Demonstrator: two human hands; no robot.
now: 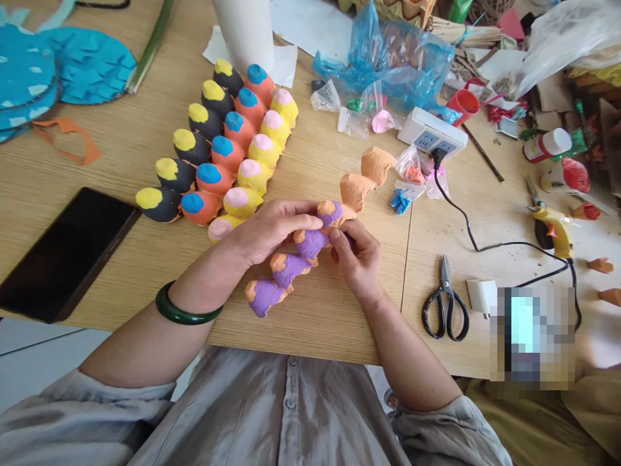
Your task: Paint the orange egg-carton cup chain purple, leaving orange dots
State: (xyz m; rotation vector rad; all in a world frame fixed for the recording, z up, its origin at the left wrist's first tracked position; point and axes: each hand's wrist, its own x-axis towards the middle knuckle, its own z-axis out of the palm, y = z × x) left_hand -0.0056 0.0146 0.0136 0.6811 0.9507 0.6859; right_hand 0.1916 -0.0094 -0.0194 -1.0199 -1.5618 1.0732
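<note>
A strip of egg-carton cups (pixel 310 243) slants between my hands, its lower cups covered in purple clay and its upper two bare orange-brown. My left hand (pixel 276 228) holds the strip from the left, fingertips on a purple cup near the middle. From the right, my right hand (pixel 358 259) pinches the strip's edge with thumb and bent fingers. Just beyond my left hand lie three rows of coloured cups: black with yellow tips (pixel 190 147), orange with blue tips (pixel 227 150), and yellow with pink tips (pixel 262 154).
A black tablet (pixel 65 252) lies at the left. Scissors (pixel 445 304), a power strip (pixel 431 133) with a cable, and a yellow glue gun (pixel 557 232) are on the right. Small clay bags and a blue plastic bag (pixel 388 65) lie behind. A white roll (pixel 246 32) stands at the back.
</note>
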